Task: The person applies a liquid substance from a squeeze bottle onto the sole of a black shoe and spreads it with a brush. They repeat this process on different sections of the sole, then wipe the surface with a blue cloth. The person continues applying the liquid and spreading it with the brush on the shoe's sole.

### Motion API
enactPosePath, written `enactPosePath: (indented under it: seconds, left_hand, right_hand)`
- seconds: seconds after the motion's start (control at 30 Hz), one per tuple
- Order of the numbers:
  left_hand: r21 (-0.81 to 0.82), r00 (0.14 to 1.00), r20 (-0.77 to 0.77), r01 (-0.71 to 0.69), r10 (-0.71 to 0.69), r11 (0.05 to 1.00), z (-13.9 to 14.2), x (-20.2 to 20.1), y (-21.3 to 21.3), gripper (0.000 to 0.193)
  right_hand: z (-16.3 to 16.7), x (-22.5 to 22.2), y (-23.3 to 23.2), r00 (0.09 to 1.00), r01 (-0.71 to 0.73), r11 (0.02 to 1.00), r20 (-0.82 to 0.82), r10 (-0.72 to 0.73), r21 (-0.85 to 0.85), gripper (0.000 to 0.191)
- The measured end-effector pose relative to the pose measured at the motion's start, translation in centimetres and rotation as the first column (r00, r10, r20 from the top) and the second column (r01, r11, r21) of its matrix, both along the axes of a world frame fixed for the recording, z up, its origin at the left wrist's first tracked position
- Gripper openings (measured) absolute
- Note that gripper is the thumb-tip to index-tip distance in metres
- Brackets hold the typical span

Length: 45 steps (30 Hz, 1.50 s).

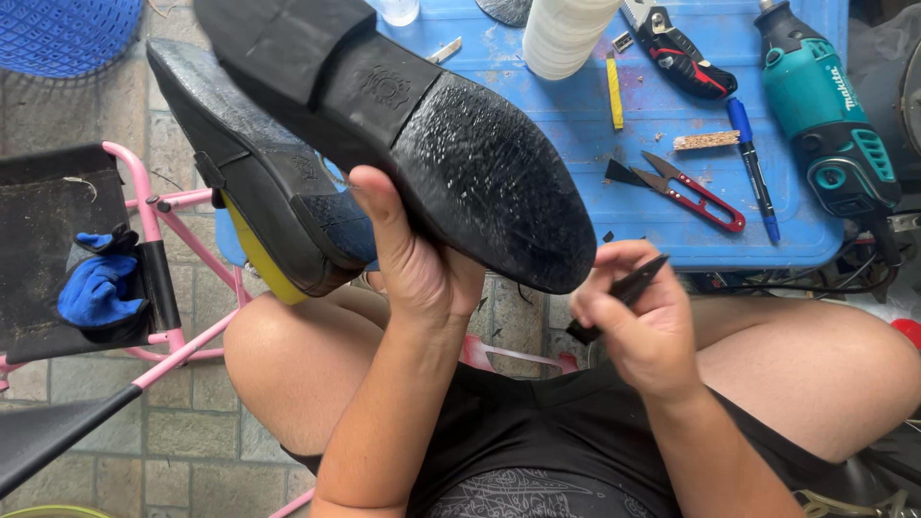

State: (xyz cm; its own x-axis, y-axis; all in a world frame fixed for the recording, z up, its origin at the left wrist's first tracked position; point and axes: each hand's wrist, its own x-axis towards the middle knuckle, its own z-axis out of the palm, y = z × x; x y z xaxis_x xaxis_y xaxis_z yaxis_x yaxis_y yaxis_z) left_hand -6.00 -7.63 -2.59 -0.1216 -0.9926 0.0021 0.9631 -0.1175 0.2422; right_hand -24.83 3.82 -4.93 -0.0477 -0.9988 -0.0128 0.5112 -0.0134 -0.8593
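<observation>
In the head view, the left hand point(417, 264) grips a black shoe point(451, 125) from beneath, thumb up against the scuffed sole, holding it sole-up above the knees. A second black shoe point(254, 192) with a yellow insole lies just behind it on the left. The right hand point(643, 321) is closed around a slim black tool point(624, 293), its tip near the toe edge. On the far blue table point(576, 134) lie red-handled snips point(696, 192), a blue pen point(753, 163) and a teal rotary tool point(825, 115). The one-handed hold looks unsteady: hard pressure could twist the shoe and send the tip toward the left thumb.
</observation>
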Motion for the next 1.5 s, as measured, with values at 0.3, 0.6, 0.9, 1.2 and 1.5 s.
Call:
enactPosePath:
  seconds: [0.3, 0.6, 0.9, 1.2, 1.5]
  left_hand:
    - [-0.134, 0.984, 0.123, -0.112, 0.129, 0.985, 6.3, 4.9, 8.6, 0.082]
    - [-0.193, 0.973, 0.068, -0.203, 0.22, 0.96, 4.8, 18.8, 17.7, 0.079]
    - [-0.061, 0.613, 0.386, -0.729, 0.689, 0.682, 3.8, 31.0, 23.2, 0.109]
    - [-0.033, 0.446, 0.265, -0.882, 0.855, 0.47, 4.0, 42.1, 22.9, 0.098]
    - [-0.018, 0.472, 0.049, -0.881, 0.88, 0.473, -2.5, 49.5, 23.9, 0.088]
  right_hand:
    - [2.4, 6.3, 2.6, 0.979, -0.196, 0.978, -0.066, 0.191, -0.069, 0.084]
    - [1.3, 17.1, 3.8, 0.905, -0.422, 0.906, -0.069, 0.421, -0.008, 0.036]
    - [-1.0, 41.7, -6.8, 0.677, -0.728, 0.574, 0.264, 0.687, 0.375, 0.027]
    - [-3.3, 66.5, -13.4, 0.76, -0.498, 0.867, -0.475, 0.443, 0.012, 0.069]
    - [-3.6, 72.3, -18.3, 0.389, -0.726, 0.554, -0.42, 0.82, 0.407, 0.103]
